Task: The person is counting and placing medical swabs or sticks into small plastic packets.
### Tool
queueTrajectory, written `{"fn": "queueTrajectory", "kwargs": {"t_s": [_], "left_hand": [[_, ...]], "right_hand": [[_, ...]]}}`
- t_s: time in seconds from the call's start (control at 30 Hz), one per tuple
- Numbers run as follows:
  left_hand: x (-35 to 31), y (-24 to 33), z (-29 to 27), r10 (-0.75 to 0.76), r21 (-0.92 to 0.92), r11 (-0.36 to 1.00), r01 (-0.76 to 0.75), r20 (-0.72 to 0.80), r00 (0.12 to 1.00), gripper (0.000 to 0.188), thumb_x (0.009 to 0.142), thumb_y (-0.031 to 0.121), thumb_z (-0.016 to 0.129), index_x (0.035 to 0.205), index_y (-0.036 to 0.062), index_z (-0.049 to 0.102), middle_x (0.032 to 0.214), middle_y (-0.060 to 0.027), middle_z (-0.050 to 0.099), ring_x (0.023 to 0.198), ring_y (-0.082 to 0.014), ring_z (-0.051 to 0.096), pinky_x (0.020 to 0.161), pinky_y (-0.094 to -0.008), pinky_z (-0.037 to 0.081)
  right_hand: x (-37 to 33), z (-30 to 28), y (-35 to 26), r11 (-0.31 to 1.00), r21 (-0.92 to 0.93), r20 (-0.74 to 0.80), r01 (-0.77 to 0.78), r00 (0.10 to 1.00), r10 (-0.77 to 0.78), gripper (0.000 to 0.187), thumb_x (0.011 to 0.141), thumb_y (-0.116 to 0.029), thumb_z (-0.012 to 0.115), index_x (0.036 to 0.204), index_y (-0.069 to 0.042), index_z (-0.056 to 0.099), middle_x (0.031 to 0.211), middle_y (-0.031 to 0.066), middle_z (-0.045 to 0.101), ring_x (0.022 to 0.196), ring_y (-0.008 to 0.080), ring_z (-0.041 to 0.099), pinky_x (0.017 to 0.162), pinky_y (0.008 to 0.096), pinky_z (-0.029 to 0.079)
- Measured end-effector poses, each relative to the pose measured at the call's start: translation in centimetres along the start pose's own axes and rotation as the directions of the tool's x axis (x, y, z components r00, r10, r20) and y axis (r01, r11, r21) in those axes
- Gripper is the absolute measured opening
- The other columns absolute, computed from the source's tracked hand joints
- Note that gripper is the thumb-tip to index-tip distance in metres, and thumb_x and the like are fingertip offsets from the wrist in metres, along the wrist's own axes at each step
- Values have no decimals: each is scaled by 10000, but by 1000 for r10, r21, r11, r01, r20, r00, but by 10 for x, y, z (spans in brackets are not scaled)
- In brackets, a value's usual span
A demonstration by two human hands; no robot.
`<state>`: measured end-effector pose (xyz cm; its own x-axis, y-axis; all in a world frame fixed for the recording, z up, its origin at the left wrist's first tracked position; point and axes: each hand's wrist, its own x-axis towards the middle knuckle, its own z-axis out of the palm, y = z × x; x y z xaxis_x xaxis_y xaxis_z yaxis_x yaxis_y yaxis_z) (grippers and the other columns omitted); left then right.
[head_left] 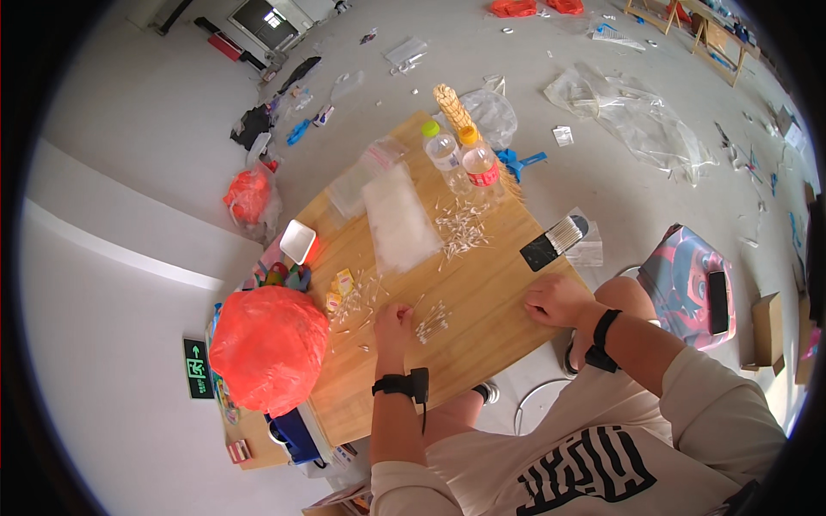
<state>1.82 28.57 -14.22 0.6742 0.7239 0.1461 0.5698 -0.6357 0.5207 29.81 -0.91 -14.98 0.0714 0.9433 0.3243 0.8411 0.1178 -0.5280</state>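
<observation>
My left hand is over the table, fingers pinched, and a thin cotton swab appears to stick out from the fingertips. Just right of it lies a small pile of cotton swabs. More loose swabs are scattered to its upper left, beside small yellow boxes. My right hand rests on the table's right edge in a loose fist, with nothing visible in it. Beyond it sits a black pack with swabs showing at one end. A larger swab heap lies farther back.
A red plastic bag bulges at the table's left, near a white tray. Clear plastic sheets lie mid-table. Two bottles stand at the back. A stool with a patterned cover is at right; litter covers the floor.
</observation>
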Motion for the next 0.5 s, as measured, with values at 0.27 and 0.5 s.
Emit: {"fn": "queueTrajectory", "kwargs": {"t_s": [0.27,0.5], "left_hand": [[-44,60,34,120,204,973,-105,-61,991,573,987,313,591,1426,-29,457,1432,-273,472,1344,-424,449,1109,-507,366],[-74,81,43,88,378,919,-114,84,993,795,1003,437,514,1564,-57,242,1637,-266,236,1514,-436,228,1226,-549,201]], "right_hand": [[3,-2,-5,999,-27,-43,29,999,-30,99,817,-189,665,787,-102,630,787,69,605,805,304,615,709,435,512],[3,-2,-7,999,-23,-77,47,996,-49,97,822,-172,656,770,-98,623,765,70,598,780,306,612,695,429,509]]}}
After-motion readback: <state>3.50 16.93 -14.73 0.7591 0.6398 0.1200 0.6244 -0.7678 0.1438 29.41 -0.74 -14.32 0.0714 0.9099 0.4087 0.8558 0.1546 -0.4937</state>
